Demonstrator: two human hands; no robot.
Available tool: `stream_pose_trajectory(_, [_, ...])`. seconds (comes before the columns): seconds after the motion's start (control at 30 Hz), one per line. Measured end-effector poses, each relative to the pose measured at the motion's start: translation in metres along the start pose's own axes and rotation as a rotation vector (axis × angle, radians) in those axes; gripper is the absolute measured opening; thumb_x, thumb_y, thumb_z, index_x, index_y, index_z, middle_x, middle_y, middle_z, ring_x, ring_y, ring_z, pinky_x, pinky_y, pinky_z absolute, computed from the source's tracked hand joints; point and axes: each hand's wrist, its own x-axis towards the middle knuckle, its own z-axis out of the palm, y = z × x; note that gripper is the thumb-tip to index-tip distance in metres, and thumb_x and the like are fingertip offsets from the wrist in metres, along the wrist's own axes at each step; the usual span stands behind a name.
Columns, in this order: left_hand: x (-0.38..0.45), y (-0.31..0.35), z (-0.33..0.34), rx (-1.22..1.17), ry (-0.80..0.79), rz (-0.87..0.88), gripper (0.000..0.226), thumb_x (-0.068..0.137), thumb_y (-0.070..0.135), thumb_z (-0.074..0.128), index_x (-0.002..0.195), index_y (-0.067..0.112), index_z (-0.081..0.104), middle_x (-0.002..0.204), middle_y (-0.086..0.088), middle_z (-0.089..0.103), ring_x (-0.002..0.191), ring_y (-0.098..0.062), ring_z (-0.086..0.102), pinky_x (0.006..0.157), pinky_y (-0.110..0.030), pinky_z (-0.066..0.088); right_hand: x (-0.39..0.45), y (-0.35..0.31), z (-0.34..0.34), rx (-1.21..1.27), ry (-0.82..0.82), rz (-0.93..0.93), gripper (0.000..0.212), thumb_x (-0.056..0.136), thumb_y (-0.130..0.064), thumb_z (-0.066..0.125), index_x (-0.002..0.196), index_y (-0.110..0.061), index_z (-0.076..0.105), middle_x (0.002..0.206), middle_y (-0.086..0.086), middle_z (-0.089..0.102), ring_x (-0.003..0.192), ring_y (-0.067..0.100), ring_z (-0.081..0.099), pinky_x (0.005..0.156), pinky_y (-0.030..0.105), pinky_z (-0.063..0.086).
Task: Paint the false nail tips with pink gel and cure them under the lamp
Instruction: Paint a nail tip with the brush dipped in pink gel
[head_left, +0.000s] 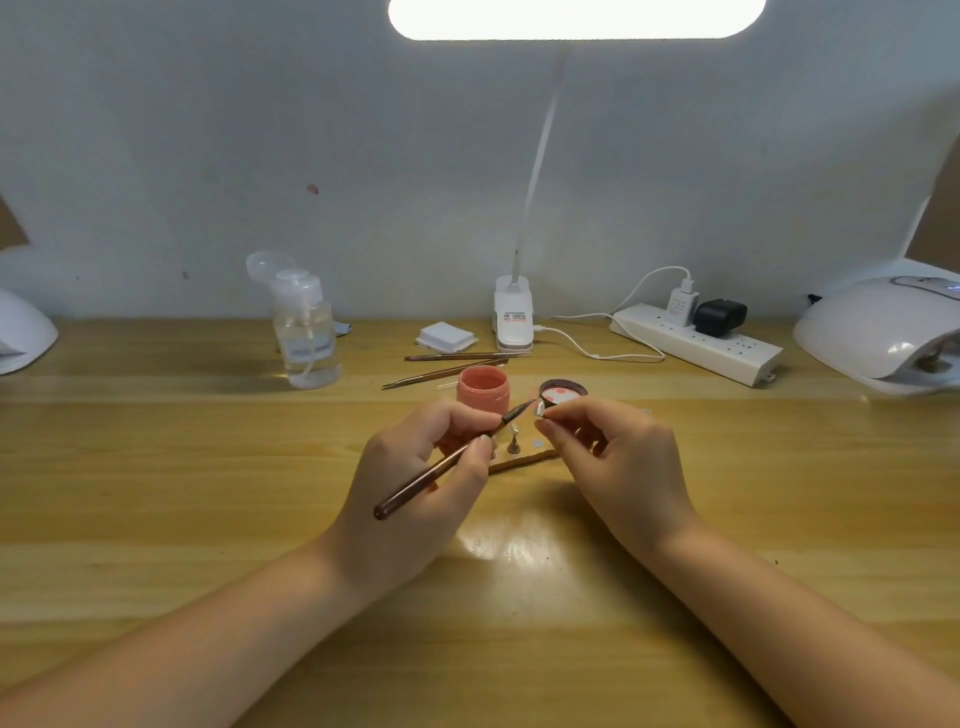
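Note:
My left hand (421, 473) grips a brown nail brush (441, 467), whose tip reaches up to a clear false nail tip (540, 409). My right hand (618, 462) pinches that nail tip, which seems to sit on a small stand, between thumb and fingers. Just behind my hands stands the open pink gel jar (483, 387), and its lid (562, 391) lies upturned to the right. A wooden holder board (524, 460) lies between my hands and carries another small metal stand (514, 441). The white curing lamp (878, 332) stands at the far right.
A clear pump bottle (306, 332) stands at the back left. Two spare brushes (452, 364) and a stack of white pads (445, 336) lie behind the jar. A clip desk lamp (513, 314) and a power strip (696, 343) sit by the wall. Another white device (23, 332) is at the left edge.

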Motion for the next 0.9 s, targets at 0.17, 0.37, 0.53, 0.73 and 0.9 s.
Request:
stream_pose_trajectory(0.17, [-0.0020,-0.0004,-0.0008,-0.019,-0.039,0.027,0.018,0.084,0.023,0.057,0.088,0.010,0.069,0.079,0.000,0.068,0.077,-0.014,0.063,0.065,-0.017,0.047,0.0004,0.0011,0.0002,-0.004,-0.008,0.015,0.009,0.083,-0.016,0.073,0.092,-0.018,0.074,0.079,-0.010,0.069,0.068,0.013,0.062,0.066,0.036,0.052])
stream_pose_trajectory(0.37, [-0.0009,0.0008,0.0017,-0.021,0.032,0.021,0.017,0.086,0.014,0.060,0.099,0.009,0.069,0.087,0.003,0.070,0.084,-0.007,0.065,0.070,-0.012,0.047,0.0001,0.0014,0.0003,-0.010,-0.006,0.008,0.009,0.083,-0.018,0.073,0.092,-0.018,0.074,0.081,-0.008,0.071,0.068,0.012,0.062,0.065,0.034,0.052])
stream_pose_trajectory(0.53, [-0.0035,0.0010,0.0005,-0.047,-0.019,0.002,0.013,0.083,0.016,0.060,0.089,0.009,0.070,0.079,0.003,0.068,0.078,-0.011,0.063,0.068,-0.015,0.047,-0.0010,0.0020,0.0011,-0.021,-0.009,0.010,0.009,0.083,-0.016,0.073,0.092,-0.019,0.074,0.079,-0.006,0.071,0.068,0.013,0.062,0.064,0.035,0.052])
stream_pose_trajectory(0.73, [-0.0034,0.0012,0.0029,-0.007,-0.003,-0.013,0.016,0.086,0.020,0.059,0.098,0.015,0.070,0.086,0.006,0.068,0.084,-0.008,0.062,0.070,-0.013,0.045,-0.0005,0.0028,0.0011,-0.037,-0.006,-0.003,0.009,0.084,-0.017,0.073,0.092,-0.019,0.074,0.081,-0.007,0.071,0.068,0.012,0.062,0.063,0.034,0.052])
stream_pose_trajectory(0.9, [-0.0046,0.0000,0.0005,-0.081,0.006,-0.032,0.028,0.082,0.033,0.052,0.088,0.012,0.068,0.080,0.002,0.067,0.080,-0.015,0.062,0.069,-0.019,0.047,-0.0006,0.0029,0.0018,-0.030,-0.002,-0.004,0.010,0.083,-0.017,0.073,0.092,-0.021,0.074,0.082,-0.014,0.068,0.069,0.012,0.062,0.063,0.028,0.051])
